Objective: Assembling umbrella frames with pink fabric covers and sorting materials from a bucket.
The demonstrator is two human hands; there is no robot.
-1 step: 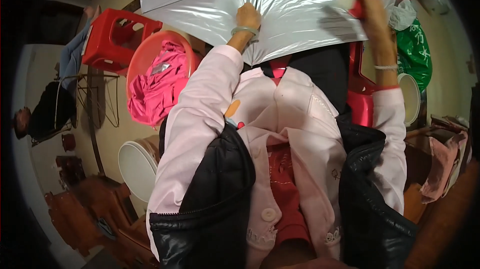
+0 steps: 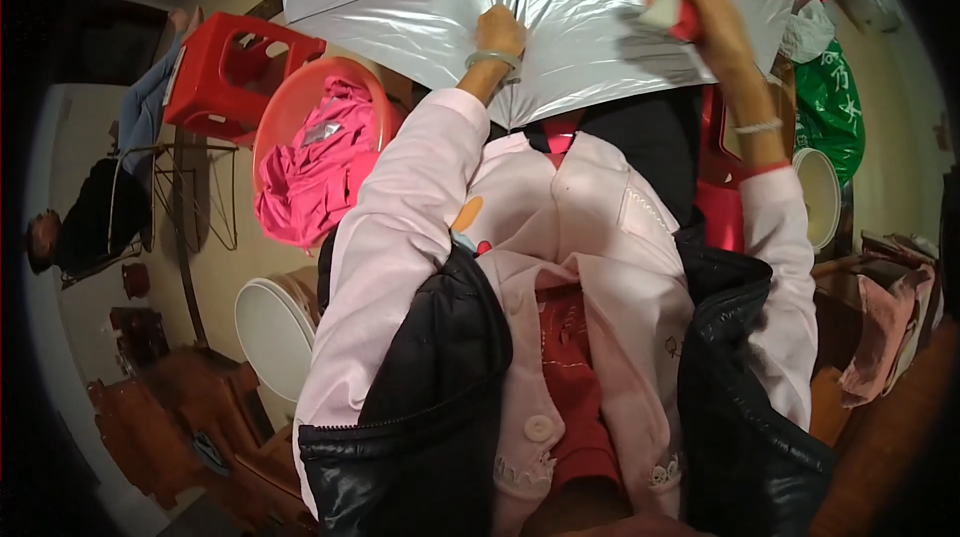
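A silver umbrella (image 2: 600, 27) lies spread before me, inner side up, its dark ribs fanning out from the top. My left hand (image 2: 499, 33), with a bangle at the wrist, is closed on the silver cloth beside a rib. Over the right part of the canopy, my right hand (image 2: 712, 22) grips a red and white object (image 2: 684, 21). Motion blurs that object, and its kind does not show. A red looped part of it sticks out above the fingers.
Left of the umbrella stand a red plastic stool (image 2: 225, 77) and a red basin (image 2: 372, 97) of pink cloth (image 2: 318, 177). A white bucket (image 2: 275, 337) is nearer. On the right are a green bag (image 2: 830, 107) and another bucket (image 2: 815, 197). A person (image 2: 95, 207) is at far left.
My right hand has moved left over the umbrella with the red and white object in it. The left hand keeps its place on the cloth.
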